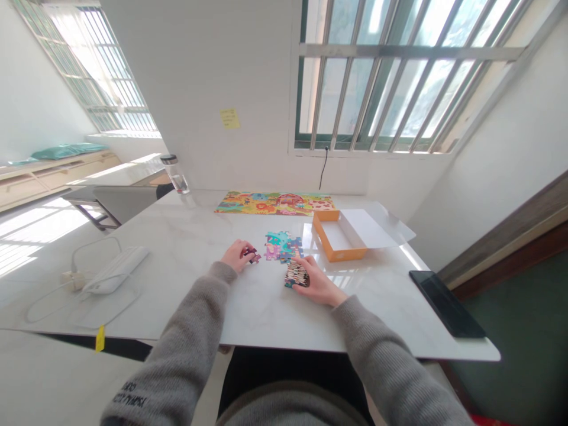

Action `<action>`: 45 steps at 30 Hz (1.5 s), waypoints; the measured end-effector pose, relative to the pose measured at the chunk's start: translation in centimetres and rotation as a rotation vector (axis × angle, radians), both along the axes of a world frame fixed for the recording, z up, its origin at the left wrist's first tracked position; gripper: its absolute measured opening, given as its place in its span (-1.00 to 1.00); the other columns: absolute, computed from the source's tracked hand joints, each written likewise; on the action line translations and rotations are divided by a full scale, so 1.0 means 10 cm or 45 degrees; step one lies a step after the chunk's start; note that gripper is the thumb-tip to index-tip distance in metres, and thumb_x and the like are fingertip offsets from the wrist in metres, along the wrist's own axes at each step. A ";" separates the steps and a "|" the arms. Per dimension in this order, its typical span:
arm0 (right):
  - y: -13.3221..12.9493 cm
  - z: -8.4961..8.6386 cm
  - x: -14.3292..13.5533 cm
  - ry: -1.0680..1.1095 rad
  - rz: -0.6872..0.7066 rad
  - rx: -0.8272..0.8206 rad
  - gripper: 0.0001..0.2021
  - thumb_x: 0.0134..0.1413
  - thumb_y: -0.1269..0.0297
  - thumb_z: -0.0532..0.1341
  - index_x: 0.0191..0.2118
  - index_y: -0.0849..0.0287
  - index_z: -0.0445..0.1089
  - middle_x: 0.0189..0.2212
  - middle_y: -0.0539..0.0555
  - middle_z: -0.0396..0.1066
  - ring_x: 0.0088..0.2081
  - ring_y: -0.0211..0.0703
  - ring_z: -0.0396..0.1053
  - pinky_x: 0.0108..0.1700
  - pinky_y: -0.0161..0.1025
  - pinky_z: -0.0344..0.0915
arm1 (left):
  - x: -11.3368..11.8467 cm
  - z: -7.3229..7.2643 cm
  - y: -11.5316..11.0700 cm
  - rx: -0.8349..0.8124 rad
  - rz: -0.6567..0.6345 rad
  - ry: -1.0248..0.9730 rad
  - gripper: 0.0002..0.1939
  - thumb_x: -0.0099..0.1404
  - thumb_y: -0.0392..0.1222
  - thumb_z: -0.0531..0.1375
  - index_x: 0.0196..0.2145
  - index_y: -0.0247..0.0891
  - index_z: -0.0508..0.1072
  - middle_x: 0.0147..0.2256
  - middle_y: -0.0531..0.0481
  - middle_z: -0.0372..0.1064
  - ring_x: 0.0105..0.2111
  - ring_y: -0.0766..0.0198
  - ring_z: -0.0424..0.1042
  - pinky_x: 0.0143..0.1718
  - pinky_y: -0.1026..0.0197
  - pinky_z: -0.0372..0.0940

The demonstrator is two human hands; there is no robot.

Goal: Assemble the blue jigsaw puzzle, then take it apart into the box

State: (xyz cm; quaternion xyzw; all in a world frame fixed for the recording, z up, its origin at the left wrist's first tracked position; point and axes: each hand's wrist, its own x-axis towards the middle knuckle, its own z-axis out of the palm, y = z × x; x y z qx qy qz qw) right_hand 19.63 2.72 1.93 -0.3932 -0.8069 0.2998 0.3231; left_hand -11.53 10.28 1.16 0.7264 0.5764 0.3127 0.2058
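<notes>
My left hand (238,255) has its fingers curled round a dark purplish puzzle piece (252,255) low over the white table (261,313). My right hand (316,283) grips a striped, black-and-cream puzzle section (295,273) between thumb and fingers. Just above that section lies a joined group of puzzle pieces (279,244) in turquoise, pink and blue. The fingertips of my right hand are at its lower edge; whether the two sections are joined is hard to tell.
Behind lies a colourful farm-animal picture strip (261,203). An orange-edged box (346,254) stands to the right, a black tablet (446,303) at the right edge. At left are a white power strip (118,269) with cables and a clear bottle (176,176).
</notes>
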 end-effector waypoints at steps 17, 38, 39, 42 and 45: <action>0.06 -0.10 0.04 -0.034 0.031 0.004 -0.24 0.02 0.34 0.36 0.32 -0.01 0.09 0.02 0.13 0.17 0.07 -0.01 0.29 0.19 -0.01 0.27 | 0.79 -0.06 -0.79 -0.216 -0.468 -0.260 -0.71 0.21 0.05 0.23 -0.41 -0.26 0.41 -0.58 0.15 0.19 -0.55 0.38 0.14 -0.49 0.29 0.10; -0.06 0.07 0.03 -0.239 0.127 0.008 -0.08 -0.10 0.45 0.12 0.43 -0.02 -0.17 0.32 0.21 -0.04 0.35 0.20 -0.06 0.34 0.27 -0.12 | 0.88 -0.12 -0.81 0.102 -0.385 -0.075 -0.83 0.22 -0.12 0.23 -0.42 -0.24 0.35 -0.43 0.07 0.33 -0.42 0.29 0.29 -0.31 0.21 0.23; -0.07 0.08 0.02 -0.246 0.116 -0.007 -0.07 -0.10 0.44 0.12 0.43 -0.03 -0.21 0.34 0.21 -0.06 0.36 0.22 -0.08 0.33 0.31 -0.15 | 0.89 -0.13 -0.80 0.160 -0.386 -0.039 -0.82 0.21 -0.12 0.25 -0.43 -0.24 0.34 -0.42 0.06 0.33 -0.39 0.27 0.30 -0.27 0.19 0.23; -0.08 0.09 0.00 -0.257 0.081 -0.038 -0.05 -0.09 0.41 0.11 0.44 -0.01 -0.28 0.36 0.23 -0.09 0.37 0.24 -0.10 0.31 0.37 -0.18 | 0.91 -0.17 -0.76 0.218 -0.390 0.039 -0.79 0.20 -0.12 0.27 -0.44 -0.22 0.31 -0.42 0.06 0.31 -0.36 0.24 0.31 -0.23 0.16 0.25; -0.06 0.08 -0.02 -0.256 0.073 -0.038 -0.07 -0.06 0.39 0.10 0.44 0.07 -0.30 0.37 0.27 -0.11 0.38 0.22 -0.12 0.32 0.35 -0.19 | 0.91 -0.22 -0.72 0.306 -0.296 0.000 -0.72 0.15 -0.06 0.32 -0.29 -0.22 0.34 -0.31 -0.02 0.33 -0.27 0.16 0.34 -0.16 0.07 0.30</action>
